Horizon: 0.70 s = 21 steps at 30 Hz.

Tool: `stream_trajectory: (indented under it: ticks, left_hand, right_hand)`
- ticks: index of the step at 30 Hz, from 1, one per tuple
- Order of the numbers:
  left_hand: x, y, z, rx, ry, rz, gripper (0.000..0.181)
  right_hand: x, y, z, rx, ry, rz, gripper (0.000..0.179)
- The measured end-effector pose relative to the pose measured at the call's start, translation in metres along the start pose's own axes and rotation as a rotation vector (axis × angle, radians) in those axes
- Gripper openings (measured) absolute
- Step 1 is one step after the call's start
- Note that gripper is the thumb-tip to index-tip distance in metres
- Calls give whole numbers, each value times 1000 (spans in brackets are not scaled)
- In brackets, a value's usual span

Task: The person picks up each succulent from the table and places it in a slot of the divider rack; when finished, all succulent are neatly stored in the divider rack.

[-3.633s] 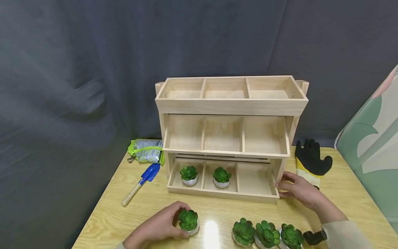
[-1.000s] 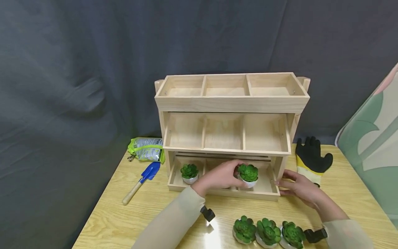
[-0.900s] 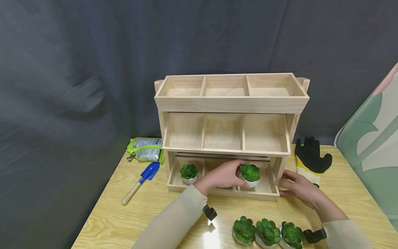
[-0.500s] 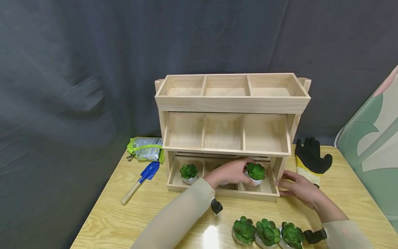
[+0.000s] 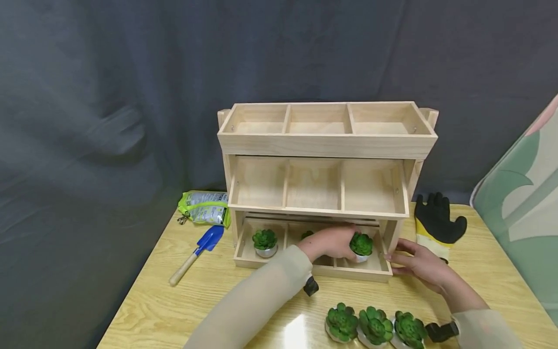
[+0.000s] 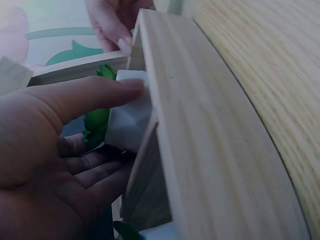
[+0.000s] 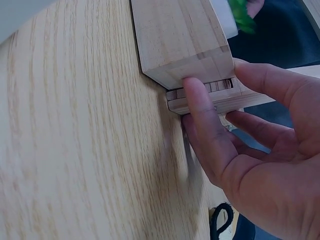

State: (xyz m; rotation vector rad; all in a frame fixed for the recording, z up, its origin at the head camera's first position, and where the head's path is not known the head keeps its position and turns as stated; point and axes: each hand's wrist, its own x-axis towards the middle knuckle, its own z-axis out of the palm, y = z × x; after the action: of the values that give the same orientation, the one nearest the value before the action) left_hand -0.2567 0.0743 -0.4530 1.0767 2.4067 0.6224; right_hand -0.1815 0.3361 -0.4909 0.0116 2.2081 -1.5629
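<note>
My left hand (image 5: 333,241) holds a small potted succulent (image 5: 361,245) in the right compartment of the bottom tier of a wooden plant shelf (image 5: 327,147). In the left wrist view, the thumb lies along its white pot (image 6: 129,117) and the other fingers are on the far side. My right hand (image 5: 420,266) grips the lower right corner of the shelf; the right wrist view has its fingers (image 7: 202,107) around the end of the tier and the upright. Another potted succulent (image 5: 265,242) sits in the left compartment, and one in the middle is mostly hidden behind my left hand.
Three potted succulents (image 5: 376,327) stand in a row at the table's front. A blue trowel (image 5: 198,253) and a green-and-grey bag (image 5: 206,207) lie left of the shelf; a black and yellow glove (image 5: 438,223) lies to the right. A dark curtain (image 5: 279,53) hangs behind.
My left hand has carried the succulent from the table's front into the bottom tier, lately moving right and lower in the right compartment. My right hand has stayed at the shelf's corner.
</note>
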Motion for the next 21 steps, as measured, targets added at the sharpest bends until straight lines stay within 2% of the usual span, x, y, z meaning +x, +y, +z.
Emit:
stream_trajectory:
  ticks: [2,5,14,17,21]
  left_hand:
    - [2,3,2,78,-1,-1,41]
    - [3,7,6,140,3,-30,41]
    - [3,17,12,206,18,-122,44]
    - [3,20,13,230,21,-134,58]
    - [0,22,11,212,33,-124,80]
  right_hand:
    - [-1,1,-1,4,3,1,84]
    - [-2,2,-1,12,-4,-12,83]
    - [0,3,0,15,-10,-7,84]
    - [0,3,0,16,-5,3,85]
    - [0,2,-1,14,-6,3,84]
